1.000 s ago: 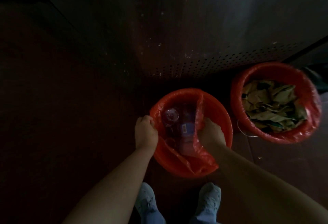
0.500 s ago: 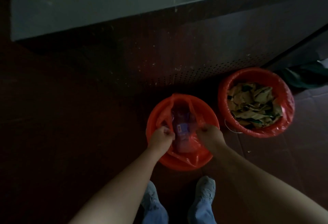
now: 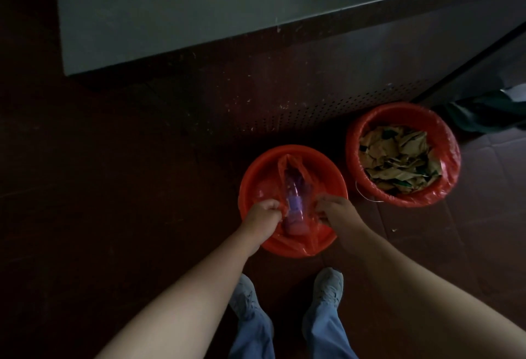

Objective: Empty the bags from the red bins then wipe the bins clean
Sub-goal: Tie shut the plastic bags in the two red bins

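A round red plastic bin point(image 3: 293, 156) stands on the dark tiled floor point(image 3: 113, 216), directly in front of the person's grey shoes point(image 3: 328, 284) and blue trouser legs point(image 3: 321, 330). Inside it sits a red translucent plastic bag point(image 3: 310, 240), its mouth pulled off the far rim and gathered toward the middle; only at the near edge does the film drape over the rim. Through the bag a clear plastic bottle with a purple label point(image 3: 380, 203) shows, lying lengthwise.

Both hands are down in the bin, one on each side of the bottle. The left hand point(image 3: 263, 213) has its fingers curled tight round a bunch of the bag's left edge. The right hand point(image 3: 334, 210) has its fingers bent and clamped on the bag's right edge, the film bunched under them. The two hands are close together but apart, with the bottle between them.

To the right, near but not touching, stands a second red bin point(image 3: 353, 142) — its own red bag is stretched over the whole rim, and it is filled nearly to the top with crumpled brown paper scraps point(image 3: 398, 159). A thin wire loop point(image 3: 360, 192) lies against its left side.

Behind both bins rises a dark perforated panel point(image 3: 327, 108) under a grey flat top point(image 3: 199, 2). A dark green bundle point(image 3: 484, 113) — too dim to identify — lies on the floor at the far right.
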Demonstrator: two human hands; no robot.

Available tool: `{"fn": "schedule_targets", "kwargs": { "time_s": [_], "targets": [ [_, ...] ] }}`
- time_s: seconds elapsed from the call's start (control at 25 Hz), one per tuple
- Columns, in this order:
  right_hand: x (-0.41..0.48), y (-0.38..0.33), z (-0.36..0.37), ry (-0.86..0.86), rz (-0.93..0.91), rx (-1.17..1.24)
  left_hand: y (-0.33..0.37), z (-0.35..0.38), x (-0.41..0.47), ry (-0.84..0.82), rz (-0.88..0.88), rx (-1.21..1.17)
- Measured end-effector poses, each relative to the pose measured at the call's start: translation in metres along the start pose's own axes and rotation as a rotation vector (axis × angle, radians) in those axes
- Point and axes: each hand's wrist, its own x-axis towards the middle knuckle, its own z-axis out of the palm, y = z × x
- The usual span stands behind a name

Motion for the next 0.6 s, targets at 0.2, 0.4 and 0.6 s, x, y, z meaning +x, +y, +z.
{"fn": "schedule_targets", "kwargs": {
  "time_s": [0.2,0.4,0.6],
  "targets": [
    [-0.027,-0.012,-0.004,-0.076,-0.158,-0.280,0.017,0.007,-0.021,-0.029,0.060,-0.049],
    [-0.062,-0.046,-0.017,-0.144,-0.291,-0.373,0.049,0.008,-0.050,-0.128,0.054,-0.174],
    [-0.095,-0.074,-0.036,-0.235,-0.334,-0.472,0.076,0.003,-0.079,-0.247,-0.048,-0.215]
  ]
}}
